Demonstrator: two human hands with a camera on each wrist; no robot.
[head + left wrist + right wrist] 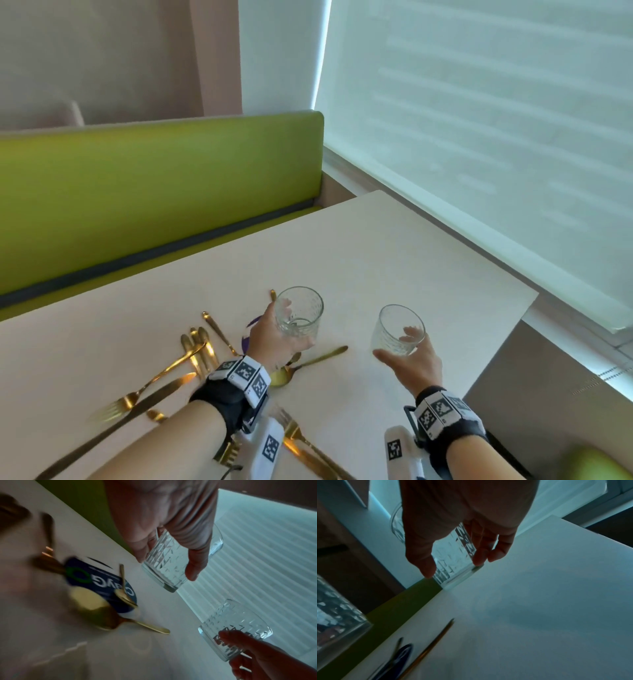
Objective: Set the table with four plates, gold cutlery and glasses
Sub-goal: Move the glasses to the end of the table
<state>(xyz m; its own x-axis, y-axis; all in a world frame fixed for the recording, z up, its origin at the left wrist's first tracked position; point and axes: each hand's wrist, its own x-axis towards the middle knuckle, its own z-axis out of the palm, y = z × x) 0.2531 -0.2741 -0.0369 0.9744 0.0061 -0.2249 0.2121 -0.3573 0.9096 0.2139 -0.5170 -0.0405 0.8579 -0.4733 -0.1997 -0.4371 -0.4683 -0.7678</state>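
Note:
Two clear patterned glasses are held above the white table [376, 260]. My left hand [291, 329] grips the left glass [298, 315] from the side; in the left wrist view, thumb and fingers of the left hand [166, 566] wrap that glass [171, 555]. My right hand [397, 344] grips the right glass [397, 330] near its base, and the right hand [453, 566] holds this glass [453, 555] tilted. Gold cutlery lies loose at the near left: forks [191, 356], a knife [137, 411], a spoon [308, 363].
A round blue printed card [102, 585] lies on the table under a small gold spoon [123, 595]. A green bench [154, 192] runs along the table's far side. A window blind [479, 137] borders the right. The table's right edge [513, 325] is close to my right hand.

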